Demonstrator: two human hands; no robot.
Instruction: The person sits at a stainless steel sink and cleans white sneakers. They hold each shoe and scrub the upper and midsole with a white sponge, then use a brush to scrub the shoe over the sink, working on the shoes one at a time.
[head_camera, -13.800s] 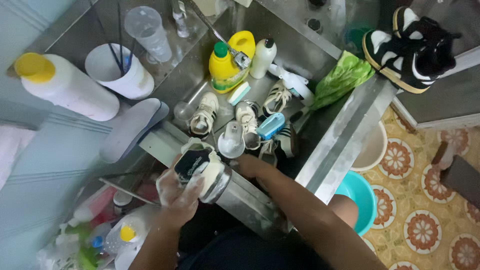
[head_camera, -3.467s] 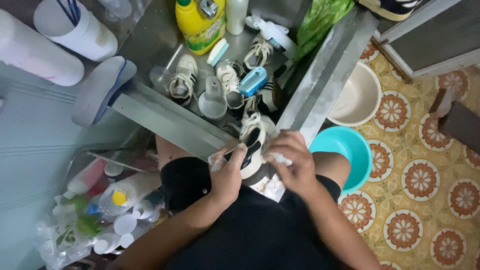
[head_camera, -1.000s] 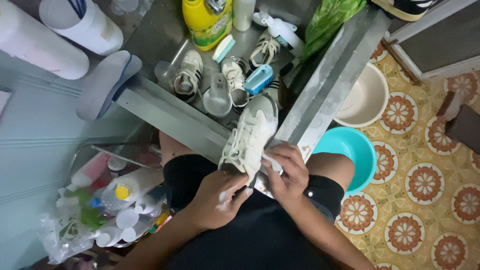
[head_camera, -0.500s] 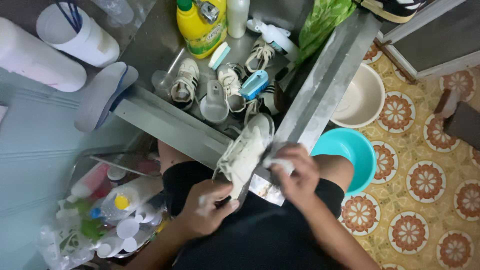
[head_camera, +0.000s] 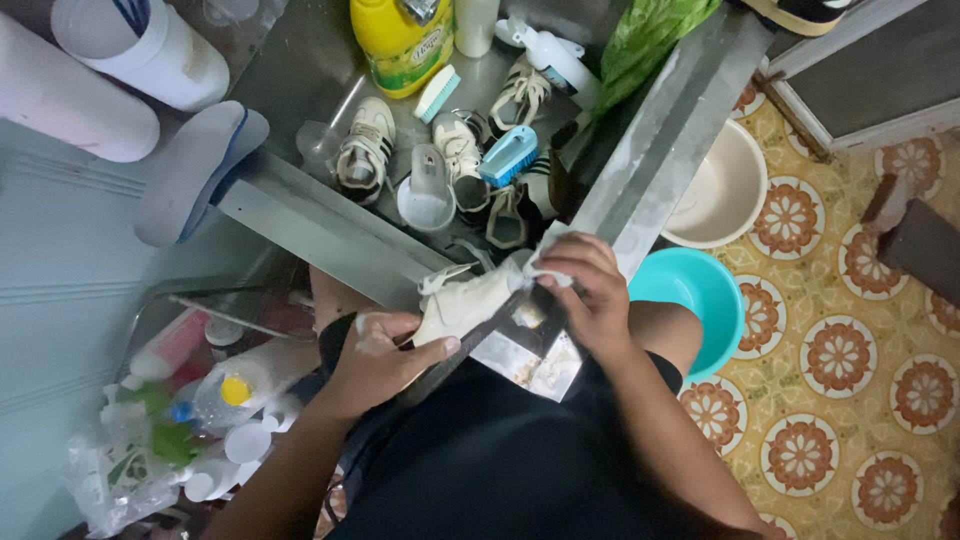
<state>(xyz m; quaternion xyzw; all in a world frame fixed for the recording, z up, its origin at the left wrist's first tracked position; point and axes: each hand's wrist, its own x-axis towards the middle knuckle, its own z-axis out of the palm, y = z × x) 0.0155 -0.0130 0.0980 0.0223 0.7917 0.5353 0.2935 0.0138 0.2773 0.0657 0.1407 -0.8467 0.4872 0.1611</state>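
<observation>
At six o'clock from the steel sink (head_camera: 330, 225), seen by the head camera, both hands work over the lap on one white shoe (head_camera: 470, 300). Left hand (head_camera: 385, 355) has its grip clenched on the shoe's near end, thumb pressed on top and foam on the fingers. Right hand (head_camera: 590, 295) has its grip closed around the far end, with a pale bunched bit at the fingertips; whether that is cloth or lace is hard to tell. Shoe rests tilted against the sink's front edge, just above the dark shorts (head_camera: 480, 460).

At twelve o'clock from the hands, inside the sink, lie more white shoes (head_camera: 365, 150), an upturned clear cup (head_camera: 428, 190), a blue scrub brush (head_camera: 508, 155) and a yellow soap bottle (head_camera: 402, 40). At three o'clock a teal bowl (head_camera: 700, 300) stands on the tiled floor (head_camera: 850, 400), with a cream basin (head_camera: 720, 190) beyond it.

Soapy fingers look the likeliest trouble: the wet shoe could slip from either grip and drop onto the lap or the floor, or drip suds on the tiles.
</observation>
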